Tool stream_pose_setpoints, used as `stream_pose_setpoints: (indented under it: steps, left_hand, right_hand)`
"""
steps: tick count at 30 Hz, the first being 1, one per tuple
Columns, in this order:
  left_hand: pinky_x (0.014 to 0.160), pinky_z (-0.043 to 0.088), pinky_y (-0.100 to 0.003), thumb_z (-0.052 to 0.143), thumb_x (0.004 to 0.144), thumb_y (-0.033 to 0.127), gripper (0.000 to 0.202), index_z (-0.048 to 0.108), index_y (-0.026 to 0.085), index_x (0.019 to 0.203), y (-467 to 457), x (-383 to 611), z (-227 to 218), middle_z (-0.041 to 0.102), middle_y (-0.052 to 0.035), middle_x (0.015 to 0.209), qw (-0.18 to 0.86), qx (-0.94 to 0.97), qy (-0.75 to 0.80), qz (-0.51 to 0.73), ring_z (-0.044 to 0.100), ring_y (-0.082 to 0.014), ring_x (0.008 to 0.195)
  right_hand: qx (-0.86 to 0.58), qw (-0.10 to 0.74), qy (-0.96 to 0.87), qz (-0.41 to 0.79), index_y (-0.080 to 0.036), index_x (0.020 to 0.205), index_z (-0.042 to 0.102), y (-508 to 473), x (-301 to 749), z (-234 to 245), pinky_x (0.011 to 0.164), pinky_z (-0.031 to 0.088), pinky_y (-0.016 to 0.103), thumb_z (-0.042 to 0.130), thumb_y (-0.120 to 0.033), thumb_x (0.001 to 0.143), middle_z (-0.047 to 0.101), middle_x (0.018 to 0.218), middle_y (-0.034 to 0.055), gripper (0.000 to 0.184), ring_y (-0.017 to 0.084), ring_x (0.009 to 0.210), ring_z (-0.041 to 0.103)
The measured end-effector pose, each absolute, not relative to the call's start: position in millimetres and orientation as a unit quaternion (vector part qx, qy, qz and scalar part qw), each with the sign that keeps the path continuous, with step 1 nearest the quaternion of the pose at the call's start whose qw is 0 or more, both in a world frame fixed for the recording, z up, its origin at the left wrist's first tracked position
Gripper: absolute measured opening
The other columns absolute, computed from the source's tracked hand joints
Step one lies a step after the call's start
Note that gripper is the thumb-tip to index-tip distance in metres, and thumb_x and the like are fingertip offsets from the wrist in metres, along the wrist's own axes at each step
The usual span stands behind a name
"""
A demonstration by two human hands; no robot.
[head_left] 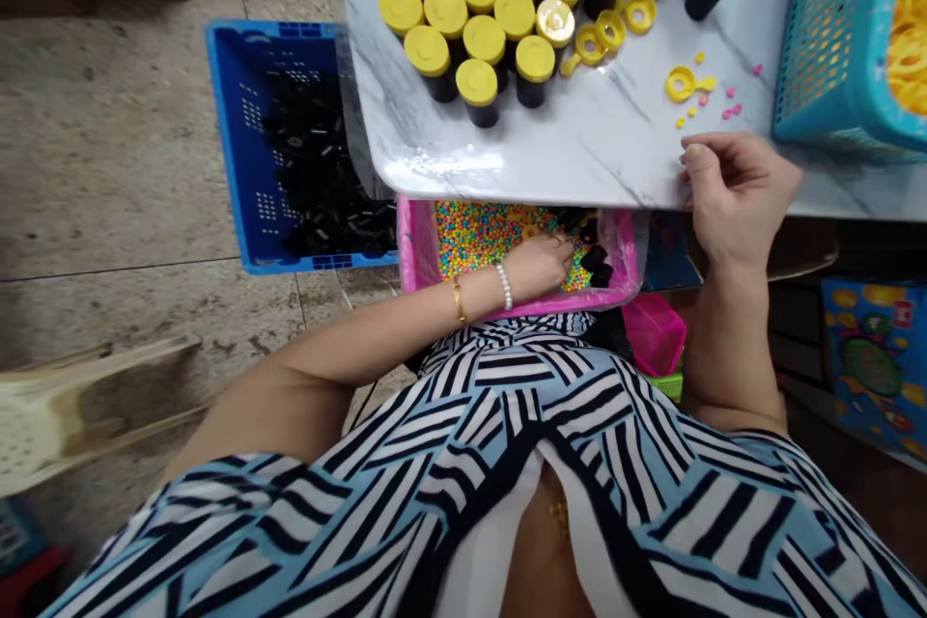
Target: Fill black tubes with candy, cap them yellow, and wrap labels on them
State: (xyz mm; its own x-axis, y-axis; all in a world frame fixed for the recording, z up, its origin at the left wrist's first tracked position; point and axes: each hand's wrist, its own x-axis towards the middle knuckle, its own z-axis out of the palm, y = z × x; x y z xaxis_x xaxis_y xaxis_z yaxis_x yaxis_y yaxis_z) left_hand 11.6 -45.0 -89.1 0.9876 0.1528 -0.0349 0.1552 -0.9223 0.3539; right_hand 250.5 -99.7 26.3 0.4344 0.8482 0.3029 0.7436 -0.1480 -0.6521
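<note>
My left hand (542, 265) is down in a pink tray (521, 307) lined with clear plastic, its fingers curled among small coloured beads (470, 232). What those fingers hold, if anything, is hidden. Black tube pieces (595, 259) lie beside it in the tray. Above the table's front edge, my right hand (745, 188) is closed, thumb against fingers; anything in the pinch is too small to make out. Just beyond it lie a yellow ring-shaped piece (679, 85) and several loose pink and yellow beads. Black tubes with yellow caps (476, 82) stand grouped on the table.
A blue crate (236, 150) of black parts (325, 174) is on the floor at left. On the marble-patterned table (615, 145) a turquoise basket (818, 48) holds yellow pieces (909, 29). More yellow rings (609, 31) lie beside the tubes. A pink container (653, 336) sits below the table.
</note>
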Motion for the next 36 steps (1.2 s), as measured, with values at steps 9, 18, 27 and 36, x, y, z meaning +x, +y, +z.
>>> stream_pose_setpoints:
  steps: [9, 18, 27, 36]
  left_hand:
    - [0.1, 0.056, -0.037, 0.073, 0.093, 0.024, 0.032, 0.07, 0.017, 0.124, -21, -12, -86, 0.076, -0.0112, 0.121, 0.443, 0.869, 0.158, 0.154, 0.072, -0.0224, 0.112]
    - [0.096, 0.06, -0.036, 0.07, 0.098, 0.032, 0.032, 0.068, 0.018, 0.126, -36, -34, -49, 0.078, -0.0109, 0.119, 0.49, 0.81, 0.137, 0.29, 0.075, -0.0201, 0.109]
    - [0.1, 0.058, -0.037, 0.066, 0.099, 0.019, 0.038, 0.063, 0.023, 0.137, 4, -15, 23, 0.076, -0.0077, 0.122, 0.262, 0.82, 0.163, 0.482, 0.072, -0.018, 0.112]
    - [0.09, 0.058, -0.039, 0.071, 0.097, 0.037, 0.043, 0.065, 0.016, 0.135, 15, 2, -7, 0.078, -0.0104, 0.107, 0.196, 0.832, 0.272, 0.442, 0.07, -0.0227, 0.097]
  right_hand:
    - [-0.759, 0.367, -0.536, 0.027, -0.026, 0.104, 0.079, -102, 243, 38, 0.077, 0.056, 0.039, 0.062, -0.044, 0.1, 0.075, 0.095, 0.0035, 0.025, 0.02, 0.082, 0.069]
    - [-0.764, 0.34, -0.547, 0.024, -0.024, 0.104, 0.079, -102, 239, 27, 0.071, 0.053, 0.034, 0.062, -0.044, 0.099, 0.075, 0.09, 0.0034, 0.027, 0.018, 0.075, 0.066]
    - [-0.757, 0.315, -0.56, -0.114, -0.022, 0.098, 0.079, -91, 258, 35, 0.076, 0.054, 0.036, 0.062, -0.036, 0.098, 0.076, 0.086, 0.0062, 0.022, 0.021, 0.075, 0.067]
    - [-0.795, 0.178, -0.571, -0.1, -0.02, 0.111, 0.08, -30, 283, 42, 0.087, 0.054, 0.046, 0.071, -0.045, 0.089, 0.07, 0.105, 0.0123, 0.035, 0.028, 0.092, 0.064]
